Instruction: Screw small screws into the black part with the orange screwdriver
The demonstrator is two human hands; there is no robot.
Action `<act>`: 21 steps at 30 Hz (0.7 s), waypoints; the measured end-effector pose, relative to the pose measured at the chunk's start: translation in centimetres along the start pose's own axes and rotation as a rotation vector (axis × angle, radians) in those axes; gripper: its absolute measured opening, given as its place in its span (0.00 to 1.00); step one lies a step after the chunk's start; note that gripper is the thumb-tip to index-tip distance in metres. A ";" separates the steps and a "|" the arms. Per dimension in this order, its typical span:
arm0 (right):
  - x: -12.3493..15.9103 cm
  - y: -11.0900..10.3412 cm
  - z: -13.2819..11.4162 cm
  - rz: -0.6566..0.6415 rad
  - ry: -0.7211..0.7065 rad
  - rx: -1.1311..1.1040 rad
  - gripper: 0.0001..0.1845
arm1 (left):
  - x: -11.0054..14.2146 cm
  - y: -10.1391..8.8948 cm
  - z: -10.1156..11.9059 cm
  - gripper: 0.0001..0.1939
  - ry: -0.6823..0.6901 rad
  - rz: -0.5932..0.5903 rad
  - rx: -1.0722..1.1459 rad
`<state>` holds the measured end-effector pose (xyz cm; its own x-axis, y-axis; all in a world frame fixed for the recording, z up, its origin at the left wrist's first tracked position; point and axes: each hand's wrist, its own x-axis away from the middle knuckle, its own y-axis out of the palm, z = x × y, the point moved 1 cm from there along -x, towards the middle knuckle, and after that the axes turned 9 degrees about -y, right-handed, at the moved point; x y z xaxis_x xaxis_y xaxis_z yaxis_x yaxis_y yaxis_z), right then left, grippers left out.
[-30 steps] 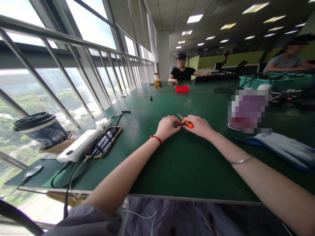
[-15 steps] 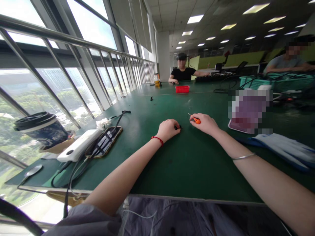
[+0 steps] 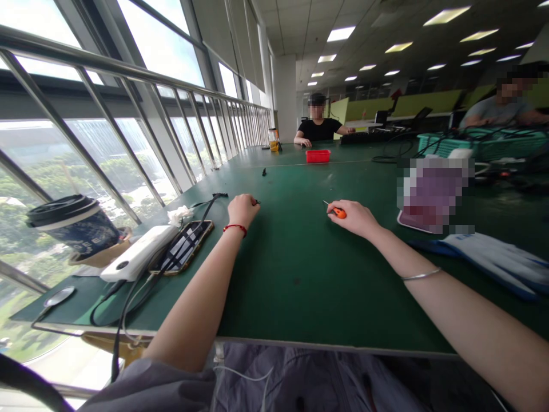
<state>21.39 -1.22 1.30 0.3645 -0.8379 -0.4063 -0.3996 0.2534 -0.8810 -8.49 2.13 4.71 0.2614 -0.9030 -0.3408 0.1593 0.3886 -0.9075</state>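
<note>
My left hand (image 3: 243,210), with a red cord bracelet at the wrist, is closed over the left middle of the green table (image 3: 283,257). A small black part (image 3: 256,202) pokes out at its fingertips; most of it is hidden. To the right, my right hand (image 3: 354,216) is wrapped round a screwdriver (image 3: 340,213) with an orange handle. Its thin metal shaft points left and away from me. Farther off, another small black piece (image 3: 264,171) lies on the table, apart from both hands.
On the left are a paper cup (image 3: 75,226), a white power bank (image 3: 139,252) and a phone (image 3: 184,247) with cables. Work gloves (image 3: 497,257) and a blurred-out phone-like object (image 3: 433,194) lie right. A red tray (image 3: 318,156), a teal basket (image 3: 484,144) and a person (image 3: 319,127) are beyond.
My left hand has moved left and slightly away from me, carrying the black part. The right hand with the screwdriver has shifted only a little left.
</note>
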 end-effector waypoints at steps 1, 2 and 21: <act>0.0 0.0 0.0 -0.001 -0.001 0.005 0.10 | -0.5 -0.1 -1.1 0.15 -0.055 0.008 -0.019; 0.0 0.1 -0.1 -0.001 -0.001 0.010 0.10 | -0.8 -0.2 -2.1 0.15 -0.095 0.017 -0.039; 0.0 0.1 -0.1 -0.016 -0.006 0.000 0.09 | -2.3 -0.6 -7.2 0.14 -0.311 0.040 0.063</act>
<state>21.31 -1.25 1.26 0.3756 -0.8390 -0.3938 -0.3936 0.2402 -0.8873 -16.05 2.68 4.27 0.5459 -0.7910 -0.2761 0.1987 0.4424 -0.8745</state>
